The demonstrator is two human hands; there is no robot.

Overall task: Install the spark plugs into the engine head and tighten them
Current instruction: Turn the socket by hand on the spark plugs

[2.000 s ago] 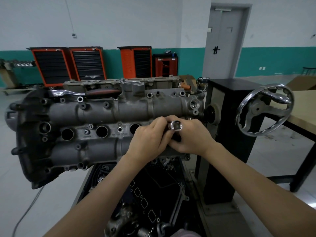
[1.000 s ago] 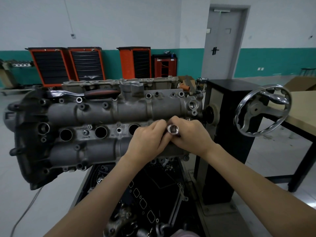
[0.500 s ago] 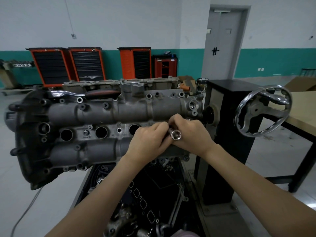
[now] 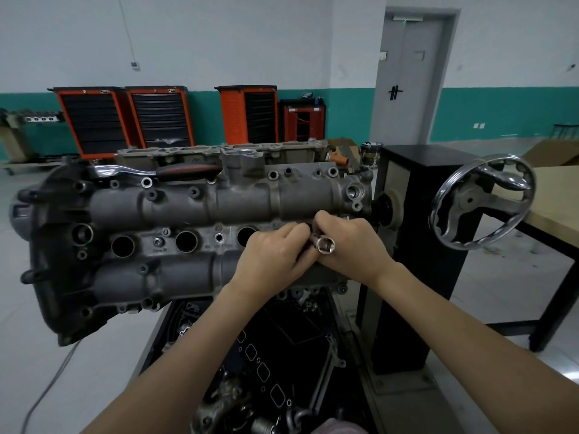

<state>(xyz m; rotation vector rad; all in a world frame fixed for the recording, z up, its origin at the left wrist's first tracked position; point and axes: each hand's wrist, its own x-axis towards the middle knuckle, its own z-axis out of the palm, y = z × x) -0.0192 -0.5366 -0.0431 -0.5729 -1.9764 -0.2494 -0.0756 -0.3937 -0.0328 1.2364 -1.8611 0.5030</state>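
Both my hands pinch shiny chrome socket (image 4: 325,245): left hand (image 4: 272,257) steadies, right hand (image 4: 352,245) grips, aligning it over grey cast-metal engine head (image 4: 188,208) rightmost well.

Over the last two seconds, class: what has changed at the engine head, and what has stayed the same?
Very little moved. The socket, held by the left hand and right hand together, shifted slightly right and down at the rightmost plug hole, its open end still toward the camera. Neither hand let go. The engine head, its three open plug holes, the ratchet lying on top and the handwheel stayed put.
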